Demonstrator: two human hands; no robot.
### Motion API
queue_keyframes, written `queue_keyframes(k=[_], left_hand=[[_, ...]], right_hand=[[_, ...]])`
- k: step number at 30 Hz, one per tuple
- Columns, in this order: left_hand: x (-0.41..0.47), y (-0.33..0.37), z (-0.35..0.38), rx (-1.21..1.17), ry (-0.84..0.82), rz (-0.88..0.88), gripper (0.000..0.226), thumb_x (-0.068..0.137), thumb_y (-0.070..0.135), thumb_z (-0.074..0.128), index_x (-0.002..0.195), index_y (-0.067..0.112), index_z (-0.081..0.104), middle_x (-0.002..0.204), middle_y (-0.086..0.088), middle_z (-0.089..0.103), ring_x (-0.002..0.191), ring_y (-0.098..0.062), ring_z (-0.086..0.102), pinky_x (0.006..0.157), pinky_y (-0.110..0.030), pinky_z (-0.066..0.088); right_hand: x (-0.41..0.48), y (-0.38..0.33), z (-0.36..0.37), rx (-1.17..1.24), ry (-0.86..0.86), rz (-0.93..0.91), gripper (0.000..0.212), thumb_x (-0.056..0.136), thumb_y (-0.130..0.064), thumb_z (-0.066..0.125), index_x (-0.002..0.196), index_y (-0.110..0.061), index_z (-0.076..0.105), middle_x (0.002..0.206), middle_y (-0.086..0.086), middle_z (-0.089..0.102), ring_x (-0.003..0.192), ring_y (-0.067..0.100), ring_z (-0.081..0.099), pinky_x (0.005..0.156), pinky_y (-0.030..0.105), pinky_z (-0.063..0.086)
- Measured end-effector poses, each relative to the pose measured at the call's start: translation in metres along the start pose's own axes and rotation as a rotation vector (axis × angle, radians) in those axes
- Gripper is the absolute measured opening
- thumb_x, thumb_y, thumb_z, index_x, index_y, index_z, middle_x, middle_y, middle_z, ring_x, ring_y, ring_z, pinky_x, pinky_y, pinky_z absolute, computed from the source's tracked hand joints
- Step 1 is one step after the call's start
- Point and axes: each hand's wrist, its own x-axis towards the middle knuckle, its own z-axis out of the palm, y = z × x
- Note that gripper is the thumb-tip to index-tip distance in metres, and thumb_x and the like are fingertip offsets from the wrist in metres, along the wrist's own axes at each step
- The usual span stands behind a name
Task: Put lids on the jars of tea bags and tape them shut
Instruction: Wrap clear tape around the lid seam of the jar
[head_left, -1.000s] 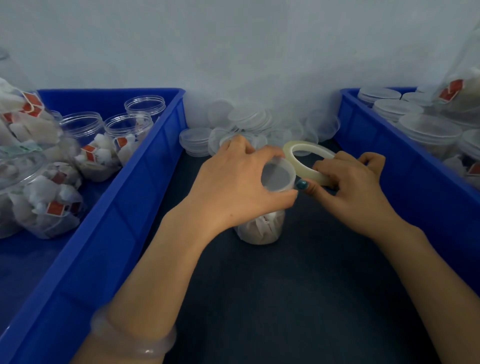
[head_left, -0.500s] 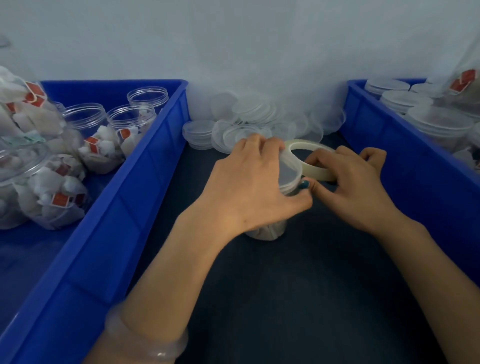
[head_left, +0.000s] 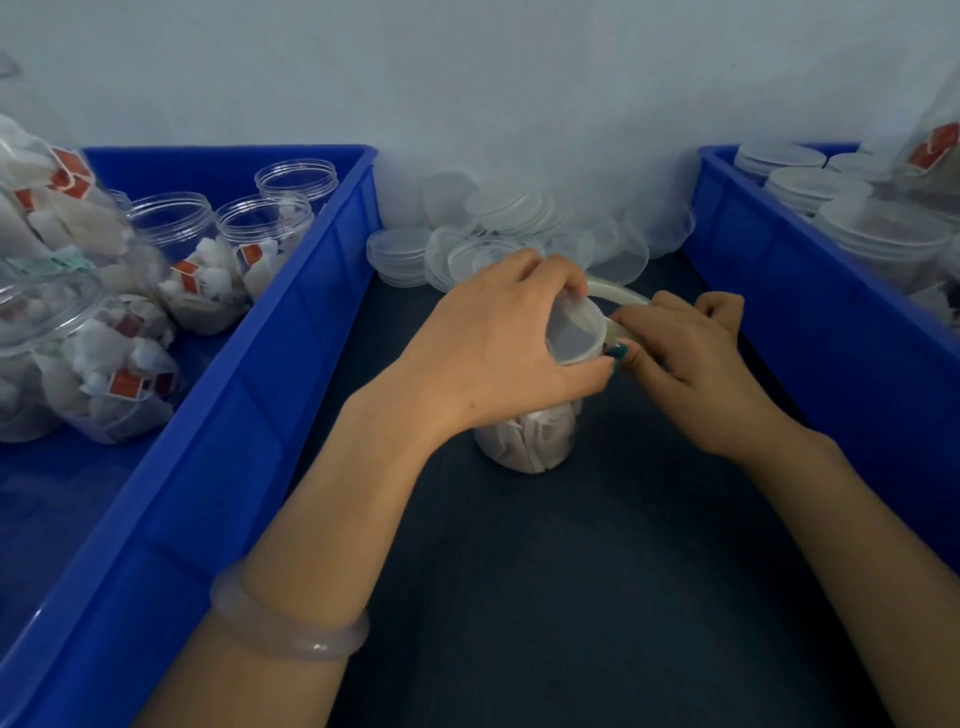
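A: Where does the job stand?

B: Midway, I'd say. 1 jar (head_left: 530, 436) of tea bags stands on the desk (head_left: 571, 597) between the 2 blue bins. Its lid (head_left: 571, 332) is on the mouth, and the left hand (head_left: 498, 338) curls its fingers and thumb round that lid, holding it down.

A: And the tape?

B: The right hand (head_left: 691, 358) pinches the tape roll (head_left: 618, 295), which sits just behind the lid and touches its rim. I cannot tell whether any strip has stuck to the jar yet. So I judge this jar capped but not sealed.

A: What is left?

B: Plenty. In the left bin (head_left: 291, 332) at least 3 open jars (head_left: 171, 218) stand upright with no lid, and others lie on their sides beside them. A heap of loose lids (head_left: 514, 208) waits at the back of the desk against the wall.

A: Anything finished?

B: The right bin (head_left: 779, 270) holds several lidded jars (head_left: 883, 234). Whether they are taped is too faint to see, but I take them for the done pile.
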Motion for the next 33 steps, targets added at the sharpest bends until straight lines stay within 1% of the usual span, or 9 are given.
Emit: queue_keyframes(k=[5, 11, 14, 17, 19, 22, 25, 29, 33], left_hand=[[0.001, 0.000, -0.001, -0.036, -0.009, 0.012, 0.055, 0.077, 0.055, 0.069, 0.122, 0.027, 0.053, 0.120, 0.009, 0.055, 0.107, -0.012, 0.053, 0.087, -0.029, 0.046], [0.002, 0.000, -0.006, -0.066, -0.064, 0.007, 0.055, 0.076, 0.055, 0.069, 0.119, 0.027, 0.050, 0.120, 0.011, 0.054, 0.103, -0.013, 0.054, 0.086, -0.036, 0.048], [0.004, -0.002, -0.008, -0.027, -0.093, 0.009, 0.056, 0.078, 0.055, 0.069, 0.120, 0.026, 0.047, 0.120, 0.014, 0.049, 0.104, -0.011, 0.050, 0.083, -0.033, 0.045], [0.005, 0.000, -0.005, 0.036, -0.081, 0.015, 0.056, 0.080, 0.059, 0.065, 0.119, 0.025, 0.045, 0.116, 0.015, 0.046, 0.104, -0.010, 0.047, 0.078, -0.031, 0.036], [0.004, 0.001, -0.004, 0.055, -0.071, 0.021, 0.058, 0.080, 0.062, 0.064, 0.119, 0.024, 0.044, 0.117, 0.013, 0.048, 0.106, -0.011, 0.048, 0.078, -0.031, 0.036], [0.003, 0.000, -0.003, 0.088, -0.065, 0.013, 0.071, 0.076, 0.078, 0.062, 0.120, 0.025, 0.044, 0.125, 0.011, 0.053, 0.114, -0.013, 0.050, 0.084, -0.033, 0.043], [0.000, 0.003, -0.001, 0.181, -0.024, -0.021, 0.074, 0.074, 0.087, 0.052, 0.123, 0.031, 0.046, 0.127, 0.007, 0.051, 0.120, -0.017, 0.045, 0.086, -0.038, 0.045], [-0.008, 0.012, 0.005, 0.233, 0.070, -0.096, 0.066, 0.083, 0.080, 0.048, 0.131, 0.034, 0.048, 0.126, -0.004, 0.045, 0.117, -0.024, 0.044, 0.073, -0.035, 0.041], [-0.009, 0.014, 0.002, 0.232, 0.082, -0.080, 0.058, 0.088, 0.073, 0.050, 0.131, 0.034, 0.049, 0.124, -0.003, 0.047, 0.112, -0.022, 0.049, 0.068, -0.032, 0.040]], right_hand=[[-0.002, -0.003, -0.001, -0.194, 0.186, -0.039, 0.060, 0.105, -0.058, 0.020, 0.075, -0.020, 0.054, 0.067, -0.009, 0.047, 0.072, 0.014, 0.041, 0.075, 0.034, 0.014], [-0.002, -0.010, -0.002, -0.316, 0.286, -0.057, 0.056, 0.105, -0.056, 0.029, 0.079, -0.015, 0.057, 0.073, -0.004, 0.053, 0.075, 0.021, 0.047, 0.076, 0.036, 0.014], [-0.003, -0.013, 0.003, -0.302, 0.287, -0.039, 0.059, 0.105, -0.056, 0.025, 0.082, -0.013, 0.059, 0.077, -0.004, 0.055, 0.077, 0.023, 0.048, 0.076, 0.038, 0.018], [-0.004, -0.015, 0.012, -0.211, 0.257, 0.001, 0.057, 0.106, -0.051, 0.020, 0.082, -0.016, 0.057, 0.077, -0.009, 0.049, 0.078, 0.020, 0.046, 0.077, 0.042, 0.022], [-0.004, -0.013, 0.016, -0.168, 0.248, 0.013, 0.047, 0.105, -0.045, 0.025, 0.079, -0.018, 0.054, 0.075, -0.010, 0.048, 0.077, 0.018, 0.045, 0.077, 0.044, 0.023], [-0.003, -0.009, 0.018, -0.132, 0.245, -0.001, 0.027, 0.099, -0.033, 0.036, 0.078, -0.024, 0.051, 0.074, -0.014, 0.045, 0.077, 0.015, 0.041, 0.076, 0.042, 0.022], [-0.002, -0.007, 0.016, -0.113, 0.221, -0.022, 0.020, 0.096, -0.030, 0.039, 0.079, -0.027, 0.051, 0.074, -0.013, 0.046, 0.078, 0.013, 0.039, 0.076, 0.040, 0.020], [-0.003, -0.003, 0.010, -0.130, 0.223, -0.052, 0.018, 0.093, -0.028, 0.042, 0.085, -0.022, 0.058, 0.076, -0.011, 0.048, 0.079, 0.013, 0.040, 0.076, 0.037, 0.017], [-0.001, -0.003, 0.006, -0.117, 0.195, -0.074, 0.027, 0.095, -0.034, 0.040, 0.088, -0.019, 0.061, 0.075, -0.012, 0.046, 0.080, 0.012, 0.040, 0.075, 0.042, 0.021]])
